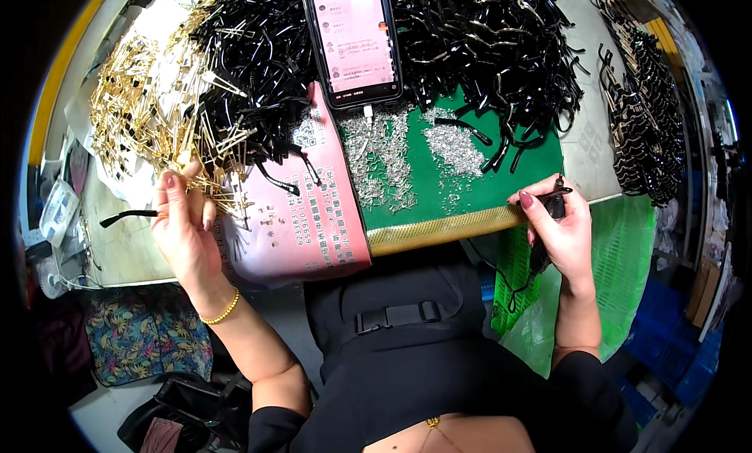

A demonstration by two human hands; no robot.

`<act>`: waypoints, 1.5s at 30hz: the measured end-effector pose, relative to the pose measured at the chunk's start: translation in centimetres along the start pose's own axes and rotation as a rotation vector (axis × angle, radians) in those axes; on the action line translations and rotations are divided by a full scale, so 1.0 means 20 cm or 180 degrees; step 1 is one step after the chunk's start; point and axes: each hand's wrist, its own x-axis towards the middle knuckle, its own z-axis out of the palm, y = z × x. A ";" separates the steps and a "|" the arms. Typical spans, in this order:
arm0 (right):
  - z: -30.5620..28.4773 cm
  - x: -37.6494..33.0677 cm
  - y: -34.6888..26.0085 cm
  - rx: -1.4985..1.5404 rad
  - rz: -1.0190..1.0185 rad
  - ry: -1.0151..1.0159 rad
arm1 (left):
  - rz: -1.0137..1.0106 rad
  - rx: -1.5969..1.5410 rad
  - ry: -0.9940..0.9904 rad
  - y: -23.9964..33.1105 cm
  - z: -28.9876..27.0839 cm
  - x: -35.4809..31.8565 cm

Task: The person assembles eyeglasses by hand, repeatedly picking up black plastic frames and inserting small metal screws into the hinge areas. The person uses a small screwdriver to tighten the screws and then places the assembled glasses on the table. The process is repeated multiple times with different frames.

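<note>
**Hands at the front edge of a crowded worktop**

The left hand (184, 230) has its fingers (168, 188) pinched on a thin black temple arm (129, 214) that sticks out toward the worktop's left edge, with the fingertips reaching into the pile of gold metal pieces (145, 116) near the left rear corner. A gold bracelet (222, 310) sits on that wrist. The right hand (560, 230) is curled around a small black tool (548, 226) just off the front edge, toward the right corner; its fingers are closed on it.

Between the hands, a pink printed sheet (313, 218) lies at the front edge beside a green mat (470, 190) strewn with small silver screws (384, 159). Behind them a heap of black temple arms (470, 45) fills the rear of the worktop (583, 159), and a lit phone (352, 41) leans on it. More black frames (642, 116) are stacked at the right edge.
</note>
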 end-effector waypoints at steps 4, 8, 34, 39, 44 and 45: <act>0.00 -0.01 -0.04 0.0264 0.0088 -0.0088 | 0.0136 0.0089 -0.0015 0.06 -0.04 0.03; 0.07 -0.01 -0.12 0.0545 0.0251 -0.0448 | 0.0428 0.0812 -0.0160 0.14 0.10 -0.17; 0.17 -0.03 -0.17 -0.1697 -0.0456 -0.1312 | 0.0292 0.1851 -0.2661 -0.08 0.54 -0.72; 0.10 0.03 -0.19 -0.3371 -0.1411 -0.1217 | -0.0071 0.1458 -0.2128 -0.11 0.58 -0.65; 0.10 0.06 -0.17 -0.3491 -0.1405 -0.1374 | -0.0605 0.1211 -0.2150 -0.09 0.73 -0.65; 0.10 0.06 -0.17 -0.3484 -0.1456 -0.1391 | -0.0727 0.1159 -0.2252 -0.10 0.74 -0.64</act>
